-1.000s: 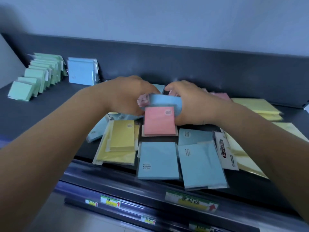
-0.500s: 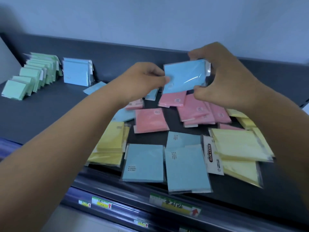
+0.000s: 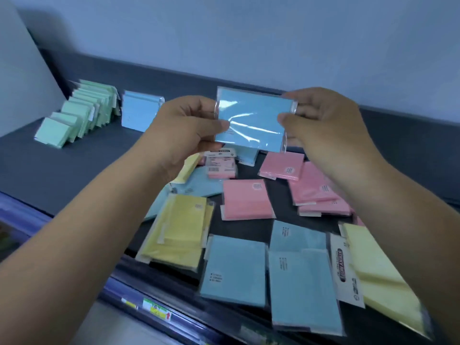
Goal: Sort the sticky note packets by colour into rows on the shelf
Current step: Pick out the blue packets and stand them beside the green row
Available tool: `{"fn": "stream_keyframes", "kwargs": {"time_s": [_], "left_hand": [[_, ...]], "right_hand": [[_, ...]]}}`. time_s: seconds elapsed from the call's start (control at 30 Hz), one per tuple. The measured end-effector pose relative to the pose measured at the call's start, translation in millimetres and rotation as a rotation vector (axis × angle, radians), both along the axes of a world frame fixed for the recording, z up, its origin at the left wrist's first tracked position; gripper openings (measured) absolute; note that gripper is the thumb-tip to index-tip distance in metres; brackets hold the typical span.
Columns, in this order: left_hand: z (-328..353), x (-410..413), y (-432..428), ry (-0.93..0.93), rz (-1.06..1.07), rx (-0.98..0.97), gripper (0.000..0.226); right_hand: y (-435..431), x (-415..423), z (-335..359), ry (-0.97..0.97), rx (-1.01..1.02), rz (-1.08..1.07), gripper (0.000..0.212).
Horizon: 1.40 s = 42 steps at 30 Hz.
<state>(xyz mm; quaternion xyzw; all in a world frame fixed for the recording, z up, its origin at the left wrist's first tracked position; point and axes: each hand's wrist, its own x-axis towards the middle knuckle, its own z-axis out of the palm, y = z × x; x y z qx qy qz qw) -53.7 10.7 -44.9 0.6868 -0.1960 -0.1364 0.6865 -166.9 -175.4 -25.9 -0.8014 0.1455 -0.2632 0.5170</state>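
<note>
nearest us, a price label strip runs along the front edge of the dark shelf. just behind it, loose blue packets lie flat side by side, with yellow packets overlapping to their left and more yellow ones at the right. beyond these, pink packets lie in a loose cluster. above the pile we hold one blue sticky note packet in the air, its face towards us. our left hand pinches its left edge between thumb and fingers, and our right hand pinches its right edge the same way. at the far left, green packets stand in a leaning row, and standing blue packets sit just right of them, near the back wall.
</note>
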Motion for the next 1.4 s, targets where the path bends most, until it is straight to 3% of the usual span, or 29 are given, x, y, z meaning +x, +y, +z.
{"fn": "stream_keyframes", "kwargs": {"time_s": [0.17,0.3,0.43,0.6,0.73,0.93,1.13,1.3,1.4], "left_hand": [[-7,31,55,-0.042,0.080,0.033,0.016],[-11,69,102,-0.091,0.095,0.077,0.021],[-15,108,143,-0.114,0.027,0.110,0.029],[-21,147,176,-0.046,-0.023,0.127,0.013],[-29,171,183,-0.010,-0.012,0.131,0.013],[-40,183,180,-0.104,0.064,0.192,0.007],[-49,191,182,-0.169,0.071,0.281,0.038],[-46,199,176,-0.070,-0.008,0.324,0.035],[-44,205,173,-0.011,-0.059,0.340,0.048]], "right_hand": [[42,38,-2,0.029,0.082,0.030,0.017],[89,64,-9,0.044,0.065,0.031,0.015],[138,93,-14,0.061,0.092,-0.061,0.013],[187,125,-19,0.054,0.134,-0.173,0.016],[203,143,-23,0.087,0.278,-0.245,0.014],[209,170,-28,0.127,0.221,-0.290,0.009],[213,207,-45,0.116,0.184,-0.346,0.009],[215,236,-58,0.170,0.012,-0.439,0.012],[216,247,-58,0.168,-0.054,-0.482,0.015]]}}
